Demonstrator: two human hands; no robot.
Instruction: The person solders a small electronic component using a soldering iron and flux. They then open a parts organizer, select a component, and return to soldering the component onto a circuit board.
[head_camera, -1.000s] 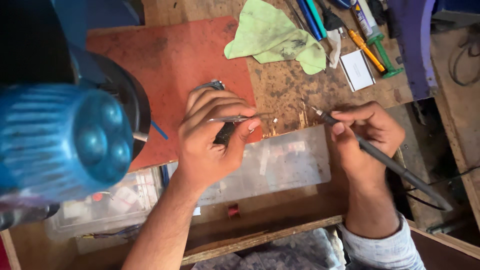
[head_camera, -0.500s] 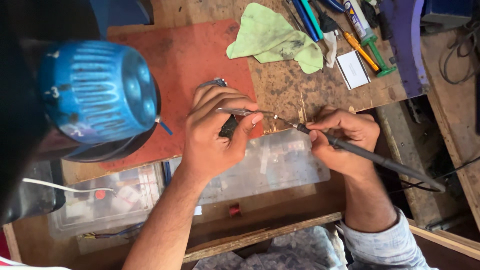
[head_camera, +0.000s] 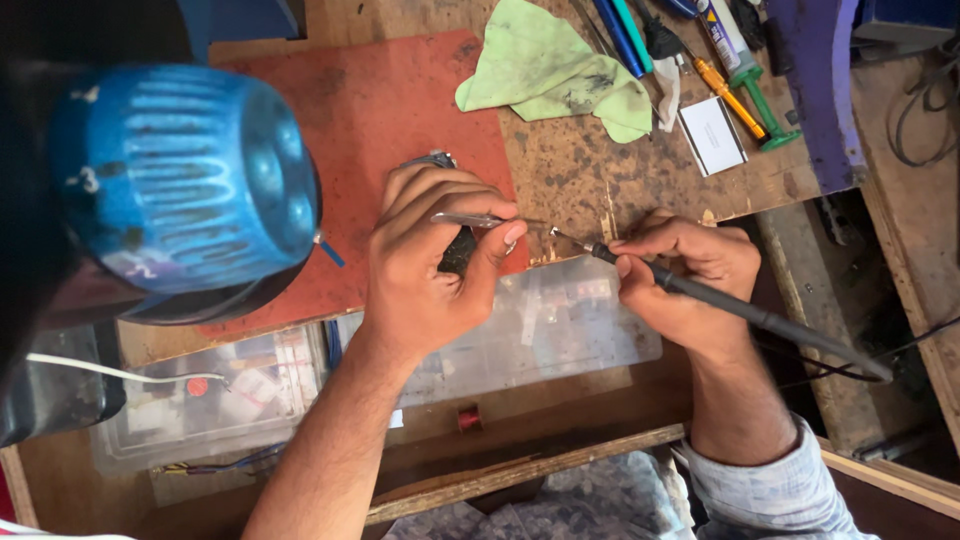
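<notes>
On top of a scratched wooden bench (head_camera: 640, 190) lies a red mat (head_camera: 400, 140), and the light is warm and bright. At 12 o'clock from the hands sits a dirty green cloth (head_camera: 550, 65). At 1 o'clock lie some pens and tools (head_camera: 720, 50) and a small white card (head_camera: 712, 135). At 9 o'clock a big blue round lamp (head_camera: 185, 175) fills the near view. Below the hands, at 6 o'clock, a clear plastic box (head_camera: 560, 330) sits at the bench edge, and another clear box (head_camera: 210, 400) with small parts sits at 8 o'clock. The left hand (head_camera: 430, 270) is curled tight, and its thumb and first finger pinch thin metal tweezers (head_camera: 475, 219). The tweezers point toward 3 o'clock. A small dark part (head_camera: 458, 250) sits under this hand, mostly hidden, so I cannot tell what it is. The right hand (head_camera: 690, 280) is closed around a black soldering iron (head_camera: 740, 312), held like a pencil. The iron's long body runs off toward 4 o'clock, and its thin tip (head_camera: 572, 240) points toward 9 o'clock. The tip sits just beside the end of the tweezers, right between the two hands, over the bench edge. I cannot tell if the tip and the tweezers touch.
</notes>
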